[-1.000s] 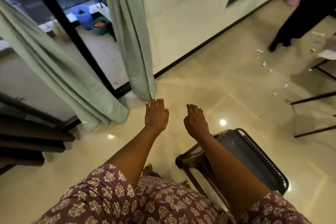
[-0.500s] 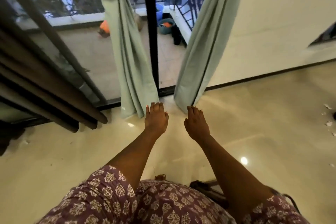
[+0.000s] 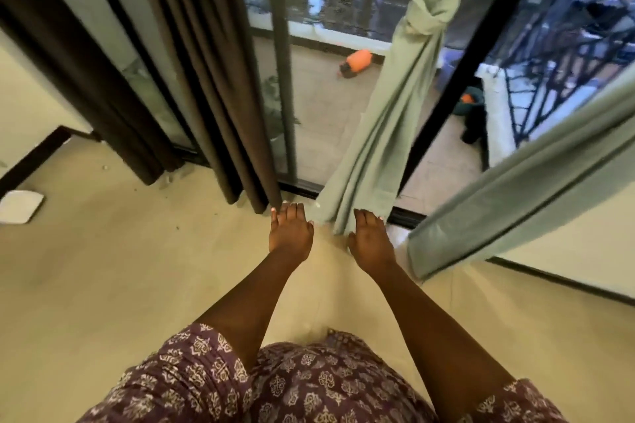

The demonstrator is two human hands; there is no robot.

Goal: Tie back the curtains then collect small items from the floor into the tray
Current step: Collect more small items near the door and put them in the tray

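Both hands out front, holding nothing — left hand (image 3: pixel 290 232) & right hand (image 3: pixel 369 240) fingers straight, pressed together. Knotted sage-green fabric curtain (image 3: pixel 395 106) hangs just beyond; dark brown pleated curtain (image 3: pixel 206 72) hangs loose at left.

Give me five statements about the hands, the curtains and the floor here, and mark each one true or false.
1. Both hands grip the green curtain. False: the left hand and right hand are held out flat and hold nothing.
2. The middle green curtain is knotted partway up. True.
3. The dark brown curtain is tied back too. False: it hangs straight and loose.
4. A white flat object lies on the floor at the left. True.
5. An orange object lies indoors beside the hands. False: it lies outside, beyond the glass.
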